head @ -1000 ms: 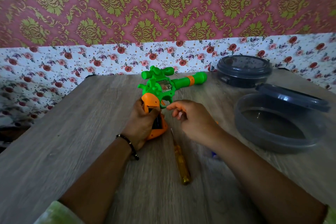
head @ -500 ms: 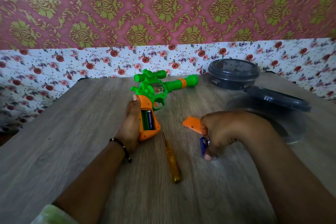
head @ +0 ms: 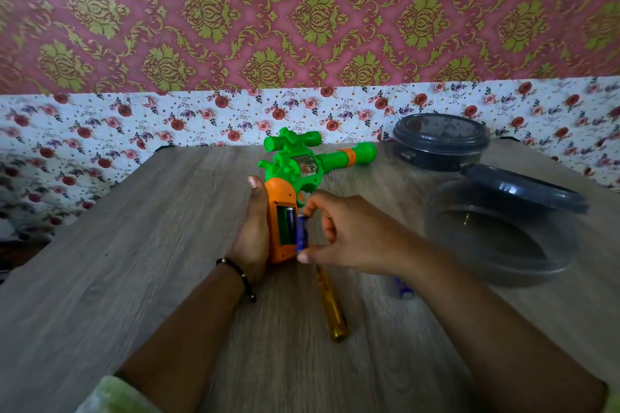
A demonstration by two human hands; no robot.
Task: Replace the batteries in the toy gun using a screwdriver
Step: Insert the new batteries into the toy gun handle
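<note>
The green and orange toy gun point(head: 302, 164) lies on the wooden table point(head: 134, 261), barrel pointing right. My left hand point(head: 253, 231) holds its orange grip from the left side. The battery compartment point(head: 287, 225) is uncovered and one battery sits inside. My right hand point(head: 342, 231) pinches a blue battery point(head: 301, 233) between thumb and forefinger, right at the compartment's edge. A yellow-handled screwdriver point(head: 330, 307) lies on the table below the grip. Another blue battery point(head: 401, 288) peeks out from behind my right wrist. The orange cover is hidden.
A clear round container point(head: 496, 245) with a dark lid point(head: 523, 188) tilted on its rim stands at the right. A second lidded container point(head: 439, 141) sits behind it near the floral wall. The table's left edge runs diagonally.
My right hand took a blue battery from the table at the right and carried it left to the gun's grip. The orange cover it held before is out of sight. My left hand stayed.
</note>
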